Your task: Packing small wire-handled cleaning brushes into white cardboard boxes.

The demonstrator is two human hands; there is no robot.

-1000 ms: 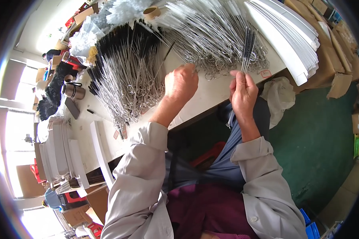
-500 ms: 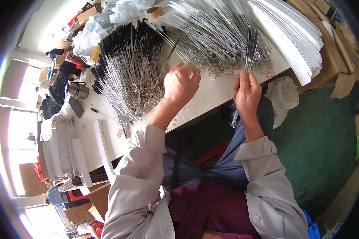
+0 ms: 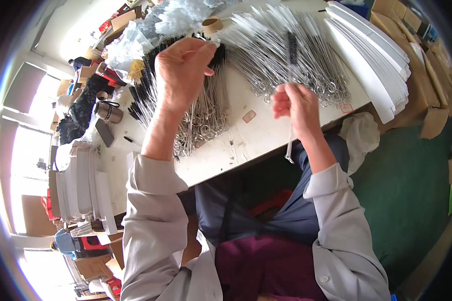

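Observation:
My right hand (image 3: 302, 108), above the table's front edge, pinches slim wire brushes (image 3: 292, 47) with dark bristles pointing away from me. Their ring ends (image 3: 289, 156) hang below the palm. I cannot tell how many brushes it holds. My left hand (image 3: 178, 75) is raised over the heap of black-bristled wire brushes (image 3: 206, 113), hiding part of it. Its thumb and fingers are drawn together, and whatever may be between them is too small to make out. Beyond my right hand lies a heap of pale-bristled wire brushes (image 3: 271, 50), ring ends toward me.
White folded card strips (image 3: 371, 60) are stacked at right beside brown cardboard (image 3: 422, 95). More white card pieces (image 3: 83, 185), a metal flask (image 3: 109, 112) and a dark flat object (image 3: 104, 133) stand at left. A cardboard tube (image 3: 212, 24) and clear plastic bags (image 3: 125, 45) sit at the back.
My left hand has moved left and farther away, up over the black-bristled heap. My right hand, still pinching brushes, has shifted slightly left. The whole view has also shifted a little.

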